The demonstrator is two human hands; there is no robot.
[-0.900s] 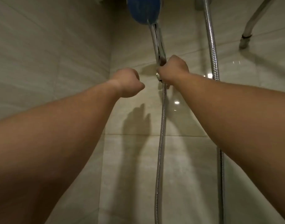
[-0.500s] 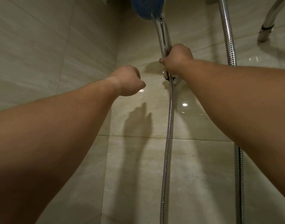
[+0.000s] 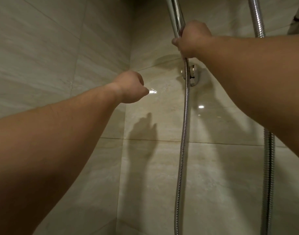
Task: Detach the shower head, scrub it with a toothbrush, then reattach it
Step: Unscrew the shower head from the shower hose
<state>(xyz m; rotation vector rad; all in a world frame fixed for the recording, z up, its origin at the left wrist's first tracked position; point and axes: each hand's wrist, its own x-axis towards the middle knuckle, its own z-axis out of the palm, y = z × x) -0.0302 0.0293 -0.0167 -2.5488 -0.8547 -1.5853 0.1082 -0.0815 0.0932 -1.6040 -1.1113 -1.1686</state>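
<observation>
The shower head's chrome handle [image 3: 176, 12] rises out of the top edge of the view; the spray face is out of sight. My right hand [image 3: 192, 39] grips the handle's lower end, fingers wrapped round it, just above the wall bracket [image 3: 194, 73]. The handle is out of the bracket. From my right hand the metal hose [image 3: 183, 133] hangs straight down past the bracket. My left hand [image 3: 130, 87] hovers lower left of the bracket as a curled fist, apart from the hose, with nothing showing in it. No toothbrush is visible.
A second, thicker metal hose [image 3: 268, 158] runs down the right side behind my right forearm. A chrome pipe [image 3: 298, 19] crosses the top right corner. Glossy beige tiled walls meet in a corner [image 3: 130, 48] to the left.
My right hand has lifted the handle up and out of the wall bracket, which now shows bare. The blue spray face has left the top of the view. My left fist has barely moved.
</observation>
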